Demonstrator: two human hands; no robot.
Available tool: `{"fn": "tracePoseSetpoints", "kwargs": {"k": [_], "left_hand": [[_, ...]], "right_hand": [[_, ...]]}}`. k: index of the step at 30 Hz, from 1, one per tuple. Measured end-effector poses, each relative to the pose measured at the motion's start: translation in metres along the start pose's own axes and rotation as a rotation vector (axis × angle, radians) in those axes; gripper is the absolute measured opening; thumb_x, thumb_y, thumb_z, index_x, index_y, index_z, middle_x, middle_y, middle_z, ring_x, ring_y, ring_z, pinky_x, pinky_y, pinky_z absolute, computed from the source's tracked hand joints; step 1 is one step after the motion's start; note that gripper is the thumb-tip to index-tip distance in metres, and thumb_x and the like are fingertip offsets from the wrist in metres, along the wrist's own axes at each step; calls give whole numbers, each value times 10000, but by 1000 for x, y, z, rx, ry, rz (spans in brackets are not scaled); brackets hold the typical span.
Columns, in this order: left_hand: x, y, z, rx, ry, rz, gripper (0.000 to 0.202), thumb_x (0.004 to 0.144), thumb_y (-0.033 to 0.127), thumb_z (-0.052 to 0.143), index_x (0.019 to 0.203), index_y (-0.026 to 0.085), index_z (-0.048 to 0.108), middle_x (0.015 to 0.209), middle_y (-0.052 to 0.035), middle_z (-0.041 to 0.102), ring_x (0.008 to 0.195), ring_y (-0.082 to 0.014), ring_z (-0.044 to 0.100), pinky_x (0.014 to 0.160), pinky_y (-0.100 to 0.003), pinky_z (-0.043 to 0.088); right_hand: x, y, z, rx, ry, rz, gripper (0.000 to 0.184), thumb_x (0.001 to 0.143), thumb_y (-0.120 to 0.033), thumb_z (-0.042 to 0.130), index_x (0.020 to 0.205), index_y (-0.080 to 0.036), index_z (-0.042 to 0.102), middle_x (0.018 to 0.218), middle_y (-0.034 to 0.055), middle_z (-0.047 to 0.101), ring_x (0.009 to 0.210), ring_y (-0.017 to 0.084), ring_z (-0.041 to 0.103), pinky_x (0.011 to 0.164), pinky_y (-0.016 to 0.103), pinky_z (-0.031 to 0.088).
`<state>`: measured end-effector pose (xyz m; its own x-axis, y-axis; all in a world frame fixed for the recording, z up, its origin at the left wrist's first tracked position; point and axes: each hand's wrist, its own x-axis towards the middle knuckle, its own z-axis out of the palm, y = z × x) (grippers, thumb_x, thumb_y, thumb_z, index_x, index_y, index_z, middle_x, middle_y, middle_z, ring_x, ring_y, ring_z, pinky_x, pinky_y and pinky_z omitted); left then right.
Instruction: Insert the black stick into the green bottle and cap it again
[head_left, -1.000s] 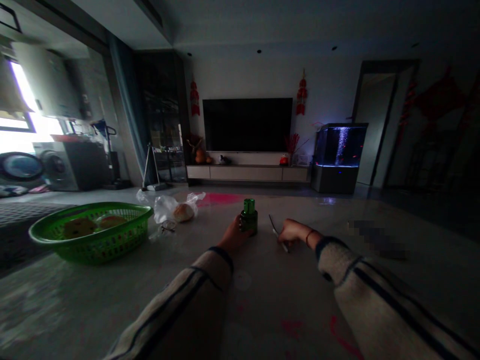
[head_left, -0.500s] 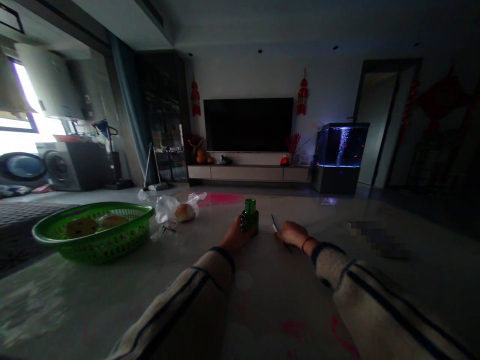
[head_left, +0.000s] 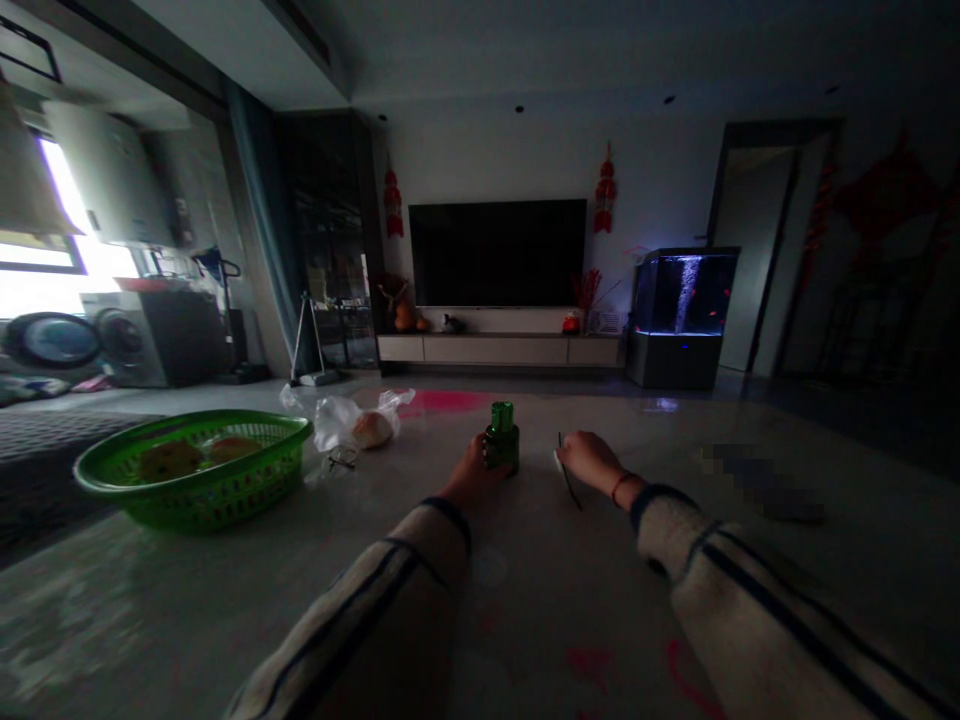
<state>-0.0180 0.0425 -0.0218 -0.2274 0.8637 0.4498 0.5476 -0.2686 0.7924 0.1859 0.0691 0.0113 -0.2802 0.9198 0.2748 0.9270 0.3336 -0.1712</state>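
Observation:
My left hand (head_left: pixel 474 472) is closed around a small green bottle (head_left: pixel 502 438) that stands upright on the table (head_left: pixel 420 470). The bottle looks like glass, with a narrower green top. To the right of it, apart from the bottle, my right hand (head_left: pixel 590 459) pinches a thin dark strip (head_left: pixel 571 488). This strip runs slantwise past my fingertips, with a pale bit near them; its exact kind is too dark to tell. A red cord circles my right wrist.
At the left sits a green plastic basket (head_left: pixel 202 505) with round, bread-like items in it. A clear plastic bag (head_left: pixel 334 420) lies beside a brown roll (head_left: pixel 373 430) and a small wiry dark object (head_left: pixel 343 458). A blurred-out flat item (head_left: pixel 765 483) lies at the right.
My right hand has shifted slightly right, and the thin strip now hangs at a steeper angle. My left hand stays on the bottle. The view has moved slightly.

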Motion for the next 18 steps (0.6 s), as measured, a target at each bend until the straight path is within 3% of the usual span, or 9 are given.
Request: {"fn": "tracePoseSetpoints", "kwargs": {"k": [3, 6, 9, 12, 16, 18], "left_hand": [[-2, 12, -11, 85, 72, 50, 369, 570, 290, 670, 857, 174, 469, 900, -54, 551, 743, -160, 567, 659, -289, 444], [-5, 30, -25, 412, 246, 209, 143, 706, 293, 532, 657, 193, 442, 696, -7, 511, 656, -148, 515, 619, -271, 390], [-10, 43, -33, 506, 110, 283, 217, 732, 163, 428, 519, 191, 403, 618, -4, 494, 588, -134, 487, 585, -256, 345], [-15, 47, -34, 451, -52, 265, 203, 665, 121, 479, 483, 190, 423, 611, -10, 514, 589, -137, 493, 579, -248, 337], [-14, 44, -29, 375, -95, 218, 230, 623, 142, 548, 446, 190, 410, 542, 2, 481, 574, -134, 483, 556, -233, 342], [-12, 44, -27, 332, -125, 180, 325, 626, 220, 590, 405, 187, 353, 466, 19, 403, 517, -117, 445, 514, -223, 333]], "right_hand": [[-4, -2, -10, -124, 152, -81, 293, 827, -193, 374, 809, -151, 664, 832, 123, 677, 794, 195, 629, 619, 247, 392], [-13, -5, -14, -278, 204, -346, 282, 838, -138, 355, 854, -146, 636, 806, 118, 672, 763, 189, 629, 602, 242, 387], [-19, -8, -13, -349, 162, -516, 317, 863, -110, 300, 924, -134, 610, 822, 132, 665, 770, 186, 625, 606, 243, 385], [-20, -9, -12, -348, 133, -524, 333, 876, -121, 277, 959, -136, 600, 831, 144, 662, 775, 193, 621, 617, 251, 384], [-18, -8, -12, -258, 130, -509, 260, 849, -126, 360, 886, -139, 616, 811, 143, 668, 745, 192, 615, 601, 248, 377], [-17, -8, -13, -103, 146, -484, 199, 830, -161, 434, 774, -139, 623, 730, 113, 670, 664, 159, 599, 563, 224, 370]]}}
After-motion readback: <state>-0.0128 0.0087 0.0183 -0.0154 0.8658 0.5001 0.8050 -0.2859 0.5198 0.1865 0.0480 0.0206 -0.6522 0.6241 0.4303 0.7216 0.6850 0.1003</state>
